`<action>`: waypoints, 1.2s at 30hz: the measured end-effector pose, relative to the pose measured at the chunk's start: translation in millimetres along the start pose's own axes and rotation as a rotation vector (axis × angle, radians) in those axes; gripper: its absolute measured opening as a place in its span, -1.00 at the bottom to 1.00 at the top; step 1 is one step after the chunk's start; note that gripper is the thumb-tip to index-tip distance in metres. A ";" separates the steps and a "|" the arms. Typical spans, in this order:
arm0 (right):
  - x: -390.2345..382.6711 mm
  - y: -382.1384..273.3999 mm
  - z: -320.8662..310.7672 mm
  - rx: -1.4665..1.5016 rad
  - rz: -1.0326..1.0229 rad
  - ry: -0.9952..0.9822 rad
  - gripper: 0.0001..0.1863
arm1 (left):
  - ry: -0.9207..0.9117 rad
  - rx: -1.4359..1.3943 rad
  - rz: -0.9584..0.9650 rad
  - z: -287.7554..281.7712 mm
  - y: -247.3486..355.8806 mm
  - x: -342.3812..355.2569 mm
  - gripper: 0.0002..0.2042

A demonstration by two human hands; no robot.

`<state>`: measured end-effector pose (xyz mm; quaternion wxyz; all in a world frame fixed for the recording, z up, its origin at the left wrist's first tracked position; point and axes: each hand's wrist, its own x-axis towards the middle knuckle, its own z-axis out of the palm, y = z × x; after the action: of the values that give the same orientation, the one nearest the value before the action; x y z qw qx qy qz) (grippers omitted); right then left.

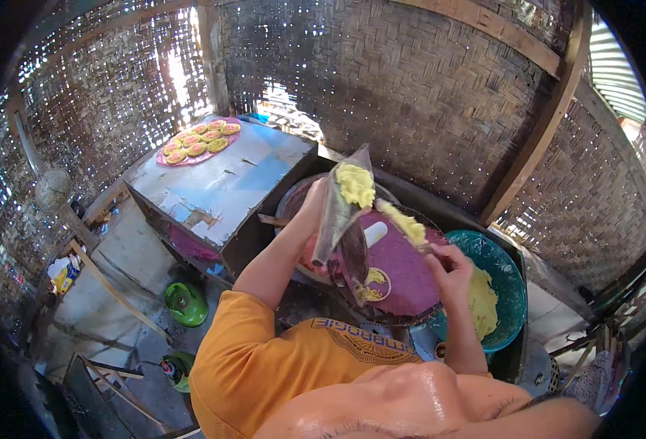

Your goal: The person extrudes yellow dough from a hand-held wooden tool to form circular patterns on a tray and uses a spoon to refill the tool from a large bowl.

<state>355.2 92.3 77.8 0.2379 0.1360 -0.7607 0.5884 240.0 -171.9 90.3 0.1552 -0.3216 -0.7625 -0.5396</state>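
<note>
Orange shirt [235, 344], worn by the person, nearest. Left hand [312, 207]: closed on the side of a greyish cone-shaped bag [329, 228], fingers mostly hidden behind it. Bag: raised above the work area, wide mouth uppermost, filled with yellow paste [356, 185]. Right hand [452, 272]: thumb and fingers pinched on the near end of a flat tool [411, 231], its length coated in the same yellow, its far end near the bag's mouth.

Beneath the hands: one round purple tray [414, 276], dark-rimmed, bearing a white cylinder [375, 233] and a small round container [389, 287] with yellow matter inside. To its right: one teal basin [512, 311], holding a yellow mass [482, 300].

To the left, on the floor: one green gas cylinder [187, 304]. Farther: a box-like table [260, 197], top worn blue and white; on it, round yellow-and-pink cakes [197, 148] on a pink sheet [164, 156]. Farthest: woven walls [411, 95], pricked with light.
</note>
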 end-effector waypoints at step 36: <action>11.2 -24.5 -3.4 -0.188 -0.140 0.052 -0.88 | -0.014 -0.885 -0.247 24.7 16.5 23.6 -0.74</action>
<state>358.4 89.7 104.6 0.3097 0.1505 -0.7947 0.4998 236.1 -138.0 106.9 -0.0678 -0.2671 -0.4924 -0.8256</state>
